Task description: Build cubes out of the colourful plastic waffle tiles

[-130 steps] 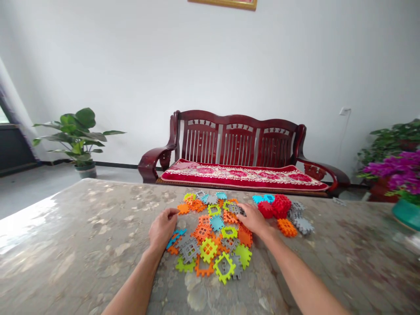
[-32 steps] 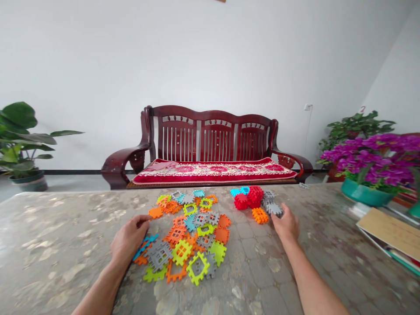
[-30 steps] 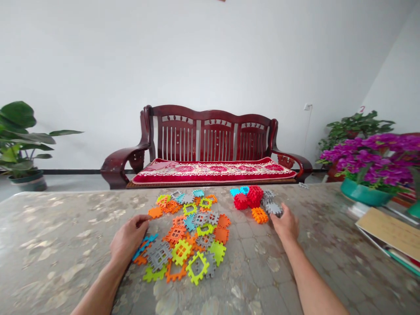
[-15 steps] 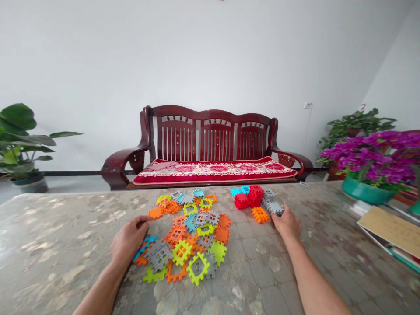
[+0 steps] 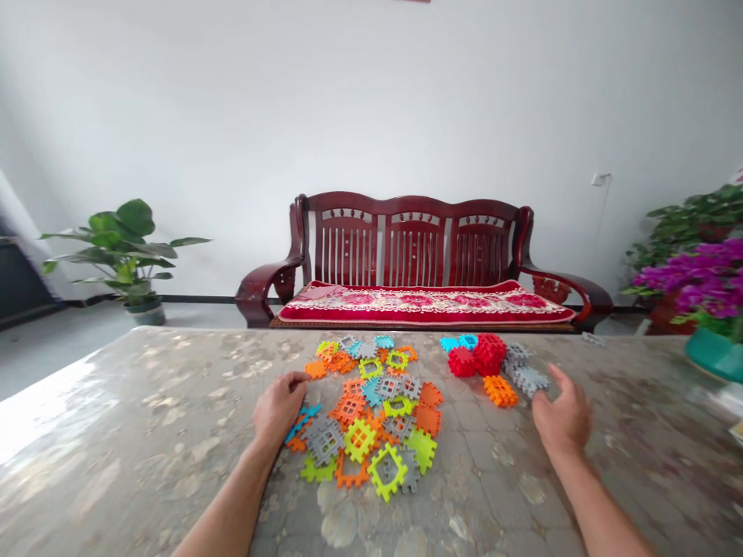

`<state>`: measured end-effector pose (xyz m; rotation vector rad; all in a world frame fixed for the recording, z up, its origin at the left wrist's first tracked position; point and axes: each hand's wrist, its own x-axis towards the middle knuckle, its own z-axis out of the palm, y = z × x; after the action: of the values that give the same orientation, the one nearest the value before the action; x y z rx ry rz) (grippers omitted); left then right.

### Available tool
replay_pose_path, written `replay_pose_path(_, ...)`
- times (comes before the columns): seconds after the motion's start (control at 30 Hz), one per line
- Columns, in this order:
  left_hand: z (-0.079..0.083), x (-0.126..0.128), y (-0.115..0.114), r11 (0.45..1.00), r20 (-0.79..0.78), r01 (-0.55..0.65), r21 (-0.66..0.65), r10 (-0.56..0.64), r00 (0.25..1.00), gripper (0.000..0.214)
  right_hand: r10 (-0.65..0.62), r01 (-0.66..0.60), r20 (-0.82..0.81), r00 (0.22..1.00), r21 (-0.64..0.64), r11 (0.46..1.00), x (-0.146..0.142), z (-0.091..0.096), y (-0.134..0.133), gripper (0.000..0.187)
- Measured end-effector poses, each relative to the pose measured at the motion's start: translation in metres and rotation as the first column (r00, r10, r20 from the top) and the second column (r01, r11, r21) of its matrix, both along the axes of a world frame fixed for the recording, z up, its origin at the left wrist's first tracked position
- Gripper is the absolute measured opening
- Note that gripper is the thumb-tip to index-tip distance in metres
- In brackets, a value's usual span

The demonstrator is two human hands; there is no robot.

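A scatter of flat toothed plastic tiles (image 5: 371, 418) in orange, green, grey and blue lies in the middle of the table (image 5: 145, 433). My left hand (image 5: 279, 405) rests at the pile's left edge, fingers curled on the tabletop beside an orange tile (image 5: 316, 369) and over a blue one. To the right sits a smaller group: a red assembled block (image 5: 481, 356), an orange tile (image 5: 500, 390) and grey tiles (image 5: 525, 377). My right hand (image 5: 562, 418) hovers just right of the grey tiles, fingers loosely spread, holding nothing.
A dark wooden bench (image 5: 418, 263) with a red cushion stands behind the table. A leafy potted plant (image 5: 128, 251) is on the floor at left. Purple flowers in a teal pot (image 5: 711, 309) stand on the table's right side.
My right hand has drawn back from the grey tiles toward me and opened. The view has swung left. The left hand stays at the pile's edge.
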<state>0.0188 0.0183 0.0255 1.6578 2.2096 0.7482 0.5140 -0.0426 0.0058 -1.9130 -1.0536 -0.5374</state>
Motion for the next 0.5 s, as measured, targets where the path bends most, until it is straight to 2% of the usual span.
replay_pose_path(0.07,-0.001,0.0,0.0,1.0,-0.006,0.001,0.02,-0.001,1.0,0.031,0.076,-0.08,0.071,0.995,0.06,0.995,-0.009,0.001,-0.001,0.051)
replay_pose_path(0.2,-0.001,0.0,-0.001,1.0,-0.006,0.0,0.028,0.001,1.0,0.03,0.263,-0.278,0.164,0.951,0.083,0.957,-0.032,0.003,0.001,0.044)
replay_pose_path(0.37,0.0,0.0,-0.001,1.0,-0.004,0.004,0.018,-0.003,1.0,0.031,0.57,-0.583,0.161,0.806,0.054,0.81,-0.078,0.003,0.003,0.037)
replay_pose_path(0.43,-0.001,0.0,-0.001,1.0,-0.004,-0.001,0.018,0.001,1.0,0.031,0.659,-0.663,0.119,0.743,-0.012,0.749,-0.1,0.001,0.003,0.037)
replay_pose_path(0.5,-0.002,0.0,0.0,1.0,-0.002,-0.01,0.023,0.01,1.0,0.031,0.703,-0.698,0.074,0.707,-0.085,0.711,-0.117,-0.002,0.003,0.037)
